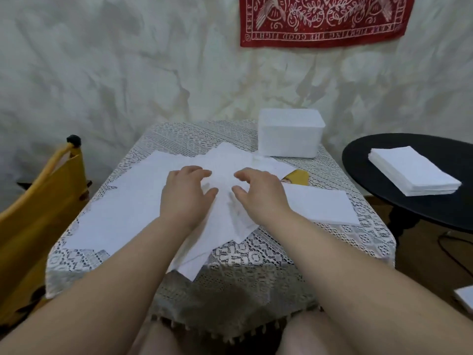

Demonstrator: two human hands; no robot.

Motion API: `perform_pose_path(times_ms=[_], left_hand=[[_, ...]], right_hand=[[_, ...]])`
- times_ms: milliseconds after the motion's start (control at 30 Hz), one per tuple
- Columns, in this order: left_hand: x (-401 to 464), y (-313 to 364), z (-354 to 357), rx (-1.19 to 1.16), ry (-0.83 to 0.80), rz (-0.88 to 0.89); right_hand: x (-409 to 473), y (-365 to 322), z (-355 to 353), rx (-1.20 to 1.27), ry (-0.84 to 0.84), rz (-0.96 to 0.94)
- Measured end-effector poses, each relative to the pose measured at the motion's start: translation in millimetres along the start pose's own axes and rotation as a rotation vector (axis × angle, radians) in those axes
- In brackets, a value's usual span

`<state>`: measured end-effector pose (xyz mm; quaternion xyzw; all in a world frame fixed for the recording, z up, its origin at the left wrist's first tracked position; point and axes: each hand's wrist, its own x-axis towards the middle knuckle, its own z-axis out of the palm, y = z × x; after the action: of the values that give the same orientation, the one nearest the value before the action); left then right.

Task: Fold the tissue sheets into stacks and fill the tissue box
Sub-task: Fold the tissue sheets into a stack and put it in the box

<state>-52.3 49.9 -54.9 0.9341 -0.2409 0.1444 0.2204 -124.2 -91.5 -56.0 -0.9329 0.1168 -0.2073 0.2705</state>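
Note:
Loose white tissue sheets [128, 201] lie spread and overlapping across the lace-covered table [256, 257]. My left hand [185, 193] and my right hand [258, 190] hover side by side over the middle of the pile, fingers loosely curved and spread, fingertips at the top sheet [225, 180]; neither hand plainly grips anything. A folded white tissue stack [320, 204] lies flat to the right of my right hand. The white tissue box [290, 133] stands at the table's far right corner.
A black round side table [409, 208] at the right carries another folded tissue stack [412, 170]. A yellow chair [38, 201] stands at the left. A yellow item [298, 176] peeks out under the sheets. A red cloth [325, 19] hangs on the wall.

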Motion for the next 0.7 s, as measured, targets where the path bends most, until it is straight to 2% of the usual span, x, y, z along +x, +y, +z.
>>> perform_pose_path(times_ms=[167, 267, 433, 600, 700], left_hand=[[-2.8, -50.0, -11.5, -0.098, 0.048, -0.169], [-11.9, -64.5, -5.6, -0.126, 0.025, -0.177], [-10.6, -62.6, 3.5, -0.135, 0.061, -0.122], [-2.9, -52.9, 7.4, -0.142, 0.057, -0.167], [7.0, -46.6, 9.8, -0.118, 0.044, -0.214]], right_hand=[[22.6, -25.0, 30.1, 0.129, -0.008, 0.058], [24.8, -30.6, 46.3, 0.016, -0.091, 0.042], [21.1, -34.0, 56.4, -0.095, -0.035, -0.039], [25.6, -33.3, 53.6, -0.232, -0.056, -0.104], [26.9, -27.0, 47.2, -0.212, -0.056, -0.117]])
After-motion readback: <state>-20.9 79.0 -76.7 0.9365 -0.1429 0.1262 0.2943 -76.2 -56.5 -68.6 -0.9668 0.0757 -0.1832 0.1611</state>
